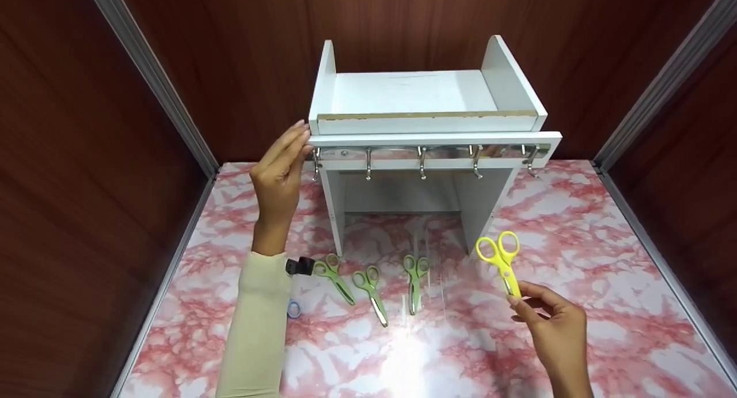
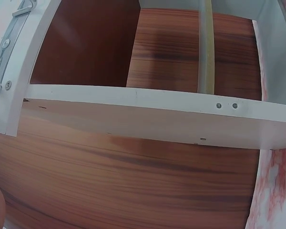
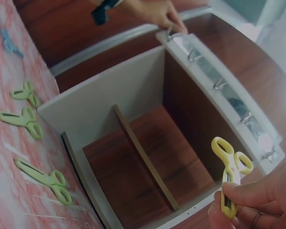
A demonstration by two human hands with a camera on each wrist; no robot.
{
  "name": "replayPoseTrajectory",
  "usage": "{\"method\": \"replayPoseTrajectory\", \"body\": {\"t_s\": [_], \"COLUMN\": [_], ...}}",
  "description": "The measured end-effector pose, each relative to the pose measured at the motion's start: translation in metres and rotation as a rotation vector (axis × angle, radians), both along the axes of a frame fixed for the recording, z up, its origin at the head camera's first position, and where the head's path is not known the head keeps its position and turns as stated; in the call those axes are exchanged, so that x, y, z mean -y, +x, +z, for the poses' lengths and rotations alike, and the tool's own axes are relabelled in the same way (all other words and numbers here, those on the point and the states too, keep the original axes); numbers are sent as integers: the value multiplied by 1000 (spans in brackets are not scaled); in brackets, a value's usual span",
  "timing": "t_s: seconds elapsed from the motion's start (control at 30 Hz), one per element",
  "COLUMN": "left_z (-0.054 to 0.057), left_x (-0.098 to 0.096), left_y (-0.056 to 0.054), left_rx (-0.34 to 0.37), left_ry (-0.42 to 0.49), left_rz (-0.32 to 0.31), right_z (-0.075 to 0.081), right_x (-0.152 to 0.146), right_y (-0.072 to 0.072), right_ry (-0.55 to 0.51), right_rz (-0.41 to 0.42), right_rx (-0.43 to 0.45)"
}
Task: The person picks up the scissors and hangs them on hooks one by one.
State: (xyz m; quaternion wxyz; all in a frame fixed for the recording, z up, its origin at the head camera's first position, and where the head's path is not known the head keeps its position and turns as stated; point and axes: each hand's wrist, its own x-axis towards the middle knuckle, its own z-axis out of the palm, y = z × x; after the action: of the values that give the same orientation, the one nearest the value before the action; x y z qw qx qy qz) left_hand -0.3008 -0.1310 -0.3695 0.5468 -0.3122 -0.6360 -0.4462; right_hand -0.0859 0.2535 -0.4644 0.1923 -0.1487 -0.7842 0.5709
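Observation:
My right hand [image 1: 555,323] pinches a pair of yellow scissors [image 1: 502,260] by the blade end, finger loops pointing up and away. In the right wrist view, thumb and fingers close on the yellow scissors' [image 3: 230,164] blades, near the hook rail's far end. My left hand [image 1: 279,170] rests its extended fingers against the left end of the hook rail [image 1: 437,139] on a white shelf unit [image 1: 403,93]. Several metal hooks [image 1: 422,162] line the rail, with nothing hanging on them. The left wrist view shows the unit's side panel [image 2: 133,98] and a sliver of that hand.
Three green scissors [image 1: 334,280] [image 1: 371,294] [image 1: 414,283] lie on the pink marbled tabletop [image 1: 483,352] before the unit. A blue-handled item [image 1: 294,309] is partly behind the left sleeve [image 1: 256,323]. Brown wooden walls [image 1: 679,98] surround the table.

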Motion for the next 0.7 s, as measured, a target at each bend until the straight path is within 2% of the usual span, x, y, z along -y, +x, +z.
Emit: {"method": "replayPoseTrajectory", "body": {"t_s": [0.23, 0.47, 0.7], "left_z": [-1, -2, -1], "left_x": [0, -1, -4], "left_y": [1, 4, 2], "left_rx": [5, -42, -47], "left_ry": [-8, -26, -6], "left_rz": [40, 81, 49], "right_z": [3, 5, 5], "right_x": [1, 1, -1], "right_y": [0, 0, -1], "right_ry": [0, 22, 18], "right_rz": [8, 0, -19], "right_rx": [-26, -13, 1]}}
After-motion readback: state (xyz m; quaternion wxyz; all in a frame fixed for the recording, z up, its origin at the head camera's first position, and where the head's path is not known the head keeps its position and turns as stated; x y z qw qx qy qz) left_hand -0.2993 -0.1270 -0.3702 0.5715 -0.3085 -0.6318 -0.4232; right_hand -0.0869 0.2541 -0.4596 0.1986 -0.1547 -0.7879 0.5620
